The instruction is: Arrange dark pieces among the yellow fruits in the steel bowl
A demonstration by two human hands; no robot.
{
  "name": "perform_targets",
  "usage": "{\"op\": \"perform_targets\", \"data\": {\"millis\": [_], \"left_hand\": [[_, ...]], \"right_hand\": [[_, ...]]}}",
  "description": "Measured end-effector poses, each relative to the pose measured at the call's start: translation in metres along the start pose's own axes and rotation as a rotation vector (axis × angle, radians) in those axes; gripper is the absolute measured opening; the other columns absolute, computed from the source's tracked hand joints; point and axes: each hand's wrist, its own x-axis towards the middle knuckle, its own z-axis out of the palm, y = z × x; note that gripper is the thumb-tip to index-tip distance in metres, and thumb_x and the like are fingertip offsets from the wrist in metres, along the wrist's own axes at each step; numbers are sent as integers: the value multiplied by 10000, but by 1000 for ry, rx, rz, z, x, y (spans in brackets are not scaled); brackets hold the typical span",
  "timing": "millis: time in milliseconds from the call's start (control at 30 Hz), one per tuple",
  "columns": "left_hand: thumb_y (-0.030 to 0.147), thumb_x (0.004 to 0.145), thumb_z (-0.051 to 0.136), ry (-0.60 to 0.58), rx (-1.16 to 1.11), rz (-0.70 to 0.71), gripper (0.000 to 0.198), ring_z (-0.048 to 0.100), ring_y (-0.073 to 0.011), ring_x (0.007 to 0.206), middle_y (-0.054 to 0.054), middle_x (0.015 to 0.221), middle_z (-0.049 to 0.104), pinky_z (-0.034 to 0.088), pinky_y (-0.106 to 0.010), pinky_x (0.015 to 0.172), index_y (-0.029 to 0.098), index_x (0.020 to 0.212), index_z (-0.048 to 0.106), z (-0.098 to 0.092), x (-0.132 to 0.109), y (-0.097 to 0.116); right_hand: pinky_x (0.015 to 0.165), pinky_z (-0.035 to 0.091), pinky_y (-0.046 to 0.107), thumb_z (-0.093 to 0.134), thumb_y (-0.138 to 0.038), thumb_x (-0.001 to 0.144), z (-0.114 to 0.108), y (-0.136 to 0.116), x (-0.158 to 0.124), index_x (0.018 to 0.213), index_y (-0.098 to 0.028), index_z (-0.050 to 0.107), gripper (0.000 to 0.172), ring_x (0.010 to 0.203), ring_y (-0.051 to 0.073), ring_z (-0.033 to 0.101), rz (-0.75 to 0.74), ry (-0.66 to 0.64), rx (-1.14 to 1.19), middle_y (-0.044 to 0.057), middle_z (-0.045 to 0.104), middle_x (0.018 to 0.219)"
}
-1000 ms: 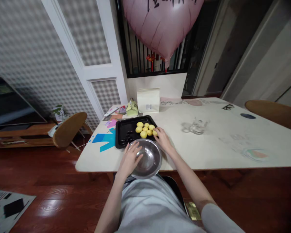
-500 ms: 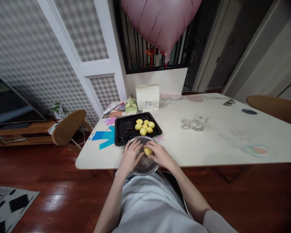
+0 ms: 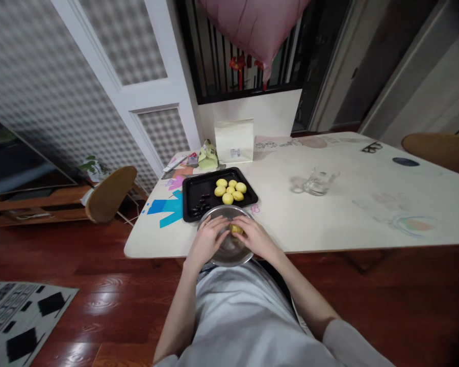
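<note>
A metal bowl (image 3: 230, 256) sits at the table's near edge, in front of my body. Inside it, my right hand (image 3: 255, 236) has its fingers and thumb around a yellow lemon (image 3: 236, 229). My left hand (image 3: 209, 237) reaches over the bowl's left side with fingers stretched and thumb apart, close to the lemon but holding nothing I can see. Just beyond the bowl lies a black tray (image 3: 197, 184). Several lemons (image 3: 227, 198) are grouped on its right half, and small dark items (image 3: 203, 204), possibly dates, lie to their left.
Behind the tray stand a pale paper bag (image 3: 234, 141) and a small green package (image 3: 207, 156). A clear glass vessel (image 3: 316, 183) is on the white table (image 3: 290, 224) to the right. A pink balloon (image 3: 258, 25) hangs above the far side. A wooden chair (image 3: 112, 193) is at left.
The whole view has shifted slightly as my head moved. My right hand still has the lemon, which looks a little lower in the bowl and turned. The left hand stays beside it.
</note>
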Motion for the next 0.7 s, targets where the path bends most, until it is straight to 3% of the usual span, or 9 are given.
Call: {"op": "perform_targets", "data": {"millis": [100, 200, 367, 467, 700], "left_hand": [[249, 1045, 514, 108, -70, 19, 291, 643, -238, 1300, -95, 1340, 713, 505, -463, 1139, 227, 1271, 696, -14, 13, -9], [225, 1048, 480, 152, -48, 17, 312, 642, -238, 1288, -97, 1361, 692, 512, -454, 1135, 229, 1268, 701, -24, 38, -26], [135, 1016, 443, -43, -44, 90, 367, 641, -255, 1298, -121, 1360, 696, 496, -455, 1152, 188, 1253, 719, -14, 94, -62], [128, 966, 535, -132, -78, 120, 327, 660, -255, 1264, -110, 1301, 728, 499, -438, 1147, 198, 1208, 743, -1, 120, -79], [132, 814, 729, -153, -73, 88, 354, 687, -246, 1084, -122, 1191, 686, 551, -398, 1017, 168, 1165, 757, 2, 131, -93]], "right_hand": [[1050, 559, 453, 627, -158, 953, 0, -2, -2, 1254, -183, 708, 312, 1200, 276, 679, 7, 13, -15, 140, 706, 1308], [1065, 547, 456, 603, -203, 990, -2, -6, -4, 1259, -170, 722, 295, 1222, 283, 679, 29, 15, -18, 145, 708, 1335], [1180, 422, 527, 574, -313, 1045, -14, -11, -7, 1260, -195, 727, 289, 1289, 276, 645, -47, -69, -46, 117, 706, 1361], [1218, 366, 529, 527, -338, 1072, -21, -9, -11, 1280, -228, 714, 300, 1327, 244, 618, -106, -96, -29, 85, 696, 1384], [1209, 383, 540, 554, -301, 1055, -19, 0, -18, 1307, -260, 697, 293, 1299, 234, 627, -147, -35, 38, 83, 692, 1385]]}}
